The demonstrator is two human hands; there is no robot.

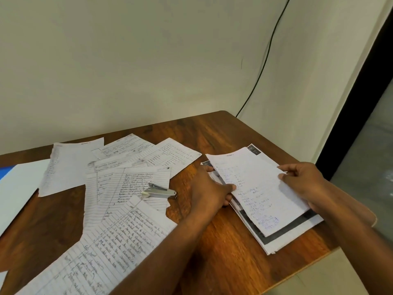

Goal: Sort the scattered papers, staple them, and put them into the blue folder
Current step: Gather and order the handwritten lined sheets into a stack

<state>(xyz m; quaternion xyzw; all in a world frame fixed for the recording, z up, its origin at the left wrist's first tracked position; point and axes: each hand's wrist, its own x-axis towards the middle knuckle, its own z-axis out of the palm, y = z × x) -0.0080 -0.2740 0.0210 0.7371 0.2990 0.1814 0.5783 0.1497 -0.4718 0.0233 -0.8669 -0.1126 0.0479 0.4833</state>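
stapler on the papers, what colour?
Silver metal stapler with a pale cream end toward the left; shows best in the head view.

One stapler [160,192], one stack of papers [282,228] and one table [229,252]. Two hands: left [209,191], right [306,184]. Roughly seven loose handwritten sheets [136,188]; overlap hides the exact count.

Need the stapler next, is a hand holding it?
No, the stapler lies untouched on the loose papers.
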